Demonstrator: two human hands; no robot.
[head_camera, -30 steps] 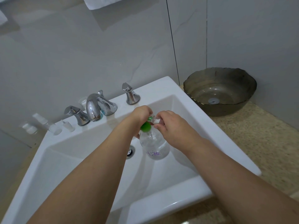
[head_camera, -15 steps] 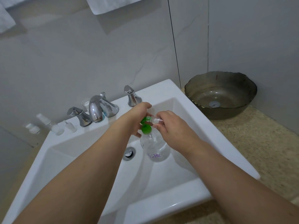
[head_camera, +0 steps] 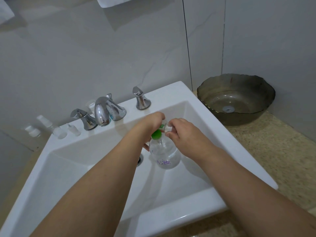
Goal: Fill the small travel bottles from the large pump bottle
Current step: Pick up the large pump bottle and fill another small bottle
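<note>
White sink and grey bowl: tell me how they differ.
The white sink is rectangular with straight edges; the grey bowl is round with a wavy rim. The sink is opaque white, the bowl smoky and translucent. Hands work over the sink; the bowl sits alone on the counter. Both have a drain.

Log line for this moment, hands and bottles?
left hand: grips pump bottle top | right hand: pinches small travel bottle at nozzle | over sink

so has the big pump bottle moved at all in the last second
No. The pump bottle stands in the same spot, just right of the drain.
</note>
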